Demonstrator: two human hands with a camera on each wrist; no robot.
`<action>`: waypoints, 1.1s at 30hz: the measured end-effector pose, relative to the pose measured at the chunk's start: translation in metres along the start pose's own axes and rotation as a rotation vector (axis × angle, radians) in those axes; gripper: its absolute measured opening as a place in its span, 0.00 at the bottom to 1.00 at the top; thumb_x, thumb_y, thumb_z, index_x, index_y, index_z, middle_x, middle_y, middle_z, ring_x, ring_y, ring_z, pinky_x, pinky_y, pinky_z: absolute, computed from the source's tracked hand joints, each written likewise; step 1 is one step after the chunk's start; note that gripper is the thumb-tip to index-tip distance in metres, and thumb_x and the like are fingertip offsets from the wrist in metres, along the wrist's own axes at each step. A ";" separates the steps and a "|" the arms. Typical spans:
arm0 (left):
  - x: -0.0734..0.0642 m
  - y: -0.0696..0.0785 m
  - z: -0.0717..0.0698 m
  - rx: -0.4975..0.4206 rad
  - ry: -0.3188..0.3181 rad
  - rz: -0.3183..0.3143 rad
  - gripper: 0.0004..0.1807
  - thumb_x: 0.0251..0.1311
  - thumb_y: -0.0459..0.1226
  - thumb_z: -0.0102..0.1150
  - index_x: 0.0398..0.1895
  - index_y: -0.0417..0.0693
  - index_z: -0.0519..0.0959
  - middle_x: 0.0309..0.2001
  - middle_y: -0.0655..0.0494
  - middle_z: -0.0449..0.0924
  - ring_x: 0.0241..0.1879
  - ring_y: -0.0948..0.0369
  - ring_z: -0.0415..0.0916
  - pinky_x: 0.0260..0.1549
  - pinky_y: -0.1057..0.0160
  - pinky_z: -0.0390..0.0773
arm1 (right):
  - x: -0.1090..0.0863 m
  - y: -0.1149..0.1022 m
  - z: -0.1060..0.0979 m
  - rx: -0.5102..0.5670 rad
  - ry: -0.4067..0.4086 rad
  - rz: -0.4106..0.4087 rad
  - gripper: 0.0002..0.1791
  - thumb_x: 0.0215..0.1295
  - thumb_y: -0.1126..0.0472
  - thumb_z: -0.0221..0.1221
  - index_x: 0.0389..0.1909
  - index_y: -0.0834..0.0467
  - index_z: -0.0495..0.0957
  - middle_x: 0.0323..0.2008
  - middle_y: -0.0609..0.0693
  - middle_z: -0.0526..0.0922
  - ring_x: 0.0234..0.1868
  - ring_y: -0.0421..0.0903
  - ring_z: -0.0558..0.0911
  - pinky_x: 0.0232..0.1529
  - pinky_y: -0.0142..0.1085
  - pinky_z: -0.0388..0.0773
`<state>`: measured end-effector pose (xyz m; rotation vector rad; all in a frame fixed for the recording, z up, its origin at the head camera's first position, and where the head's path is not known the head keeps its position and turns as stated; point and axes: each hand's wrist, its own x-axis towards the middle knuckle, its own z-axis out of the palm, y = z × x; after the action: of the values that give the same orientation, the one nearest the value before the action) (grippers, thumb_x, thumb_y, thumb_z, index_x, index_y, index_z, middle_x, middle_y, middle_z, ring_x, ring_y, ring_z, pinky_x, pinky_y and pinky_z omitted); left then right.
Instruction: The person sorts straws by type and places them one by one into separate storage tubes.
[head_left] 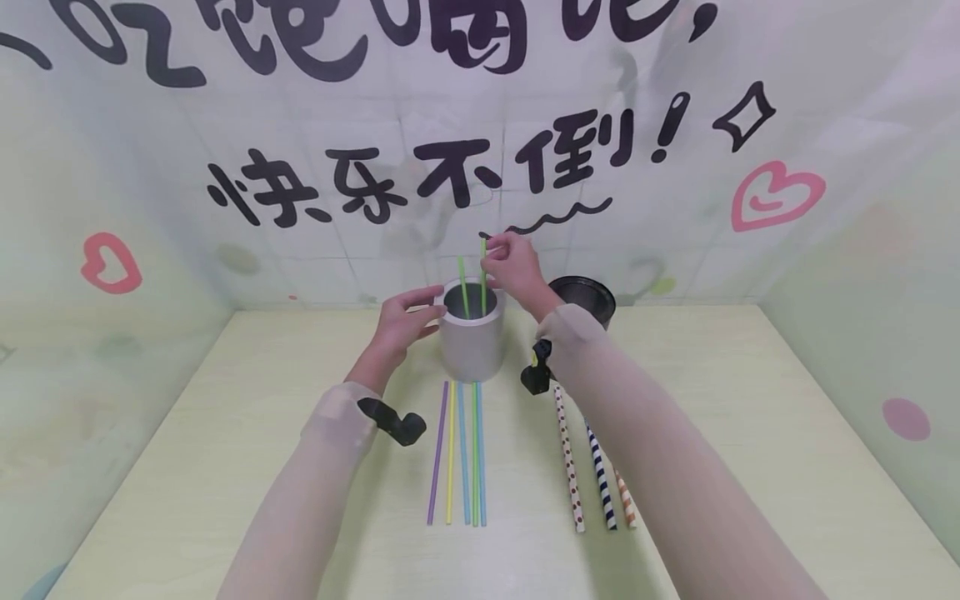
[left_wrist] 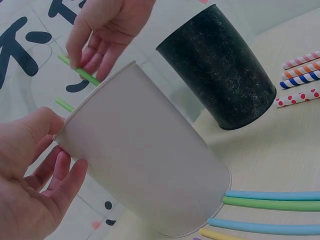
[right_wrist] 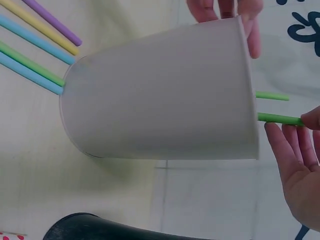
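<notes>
A white cylindrical cup (head_left: 472, 343) stands upright near the back wall. My left hand (head_left: 403, 325) holds its left side at the rim, thumb and fingers against the edge. With thumb and fingertips, my right hand (head_left: 514, 265) pinches the upper end of a green straw (right_wrist: 280, 119), whose lower part goes down into the cup. Another green straw (head_left: 463, 279) leans inside, its top above the rim. In front of the cup, several thin straws lie side by side: a purple straw (head_left: 438, 454), a yellow straw (head_left: 451, 454), blue ones and a green one.
A black cup (left_wrist: 216, 67) stands to the right, partly behind my right forearm in the head view. Several patterned straws lie before it, including a red-dotted straw (head_left: 570, 467) and a blue-striped straw (head_left: 602, 479). A printed sheet (head_left: 337, 258) covers the back wall.
</notes>
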<state>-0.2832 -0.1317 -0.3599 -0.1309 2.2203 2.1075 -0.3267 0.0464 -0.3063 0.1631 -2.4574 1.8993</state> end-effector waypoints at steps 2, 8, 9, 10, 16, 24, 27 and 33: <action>0.000 0.000 0.000 -0.001 -0.001 0.001 0.23 0.55 0.29 0.57 0.57 0.42 0.73 0.54 0.46 0.69 0.54 0.54 0.69 0.43 0.63 0.81 | 0.000 0.004 0.002 -0.017 0.000 0.017 0.17 0.53 0.74 0.54 0.47 0.67 0.72 0.37 0.58 0.75 0.36 0.48 0.75 0.31 0.33 0.83; -0.002 -0.001 -0.001 -0.004 -0.002 -0.017 0.23 0.56 0.30 0.57 0.58 0.43 0.72 0.55 0.46 0.68 0.55 0.54 0.67 0.43 0.62 0.81 | -0.001 0.011 0.010 -0.031 0.005 0.056 0.15 0.50 0.75 0.55 0.42 0.67 0.74 0.34 0.57 0.77 0.30 0.46 0.76 0.30 0.32 0.83; -0.002 -0.002 -0.001 -0.007 -0.002 -0.018 0.23 0.56 0.30 0.57 0.58 0.43 0.72 0.55 0.46 0.68 0.55 0.54 0.68 0.42 0.63 0.81 | -0.001 0.011 0.011 -0.031 0.004 0.062 0.15 0.50 0.75 0.56 0.42 0.67 0.74 0.34 0.57 0.77 0.29 0.46 0.76 0.30 0.32 0.83; -0.003 -0.002 -0.001 -0.010 -0.001 -0.016 0.23 0.56 0.30 0.56 0.58 0.43 0.72 0.55 0.46 0.68 0.55 0.54 0.68 0.42 0.63 0.81 | 0.000 0.012 0.013 -0.028 0.002 0.066 0.15 0.49 0.75 0.56 0.42 0.67 0.75 0.34 0.57 0.78 0.29 0.46 0.77 0.30 0.33 0.83; -0.002 -0.001 -0.001 -0.014 -0.002 0.003 0.23 0.56 0.29 0.56 0.58 0.42 0.72 0.54 0.45 0.68 0.55 0.54 0.68 0.41 0.63 0.81 | 0.001 0.013 0.019 -0.044 -0.011 0.065 0.15 0.49 0.73 0.59 0.41 0.66 0.76 0.35 0.58 0.80 0.29 0.46 0.78 0.29 0.33 0.83; 0.000 -0.001 0.000 -0.011 0.000 0.008 0.23 0.55 0.30 0.57 0.57 0.42 0.73 0.54 0.46 0.69 0.54 0.54 0.69 0.40 0.64 0.82 | 0.001 0.012 0.022 -0.149 0.000 0.043 0.14 0.51 0.69 0.62 0.41 0.64 0.76 0.35 0.56 0.80 0.31 0.47 0.79 0.29 0.32 0.82; 0.000 0.000 0.000 -0.015 -0.001 0.008 0.23 0.55 0.30 0.57 0.57 0.42 0.73 0.54 0.46 0.69 0.54 0.54 0.69 0.41 0.63 0.82 | 0.002 0.012 0.024 -0.189 0.009 0.052 0.14 0.52 0.68 0.62 0.42 0.62 0.76 0.36 0.55 0.79 0.32 0.47 0.79 0.29 0.31 0.82; 0.001 0.000 0.000 -0.019 0.002 0.005 0.23 0.56 0.30 0.57 0.57 0.42 0.73 0.54 0.46 0.70 0.54 0.54 0.69 0.40 0.64 0.82 | 0.003 0.010 0.026 -0.233 0.026 0.079 0.14 0.53 0.66 0.62 0.42 0.62 0.76 0.36 0.54 0.79 0.33 0.47 0.78 0.31 0.31 0.81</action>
<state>-0.2838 -0.1313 -0.3600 -0.1286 2.2044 2.1319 -0.3292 0.0237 -0.3221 0.0346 -2.6789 1.6108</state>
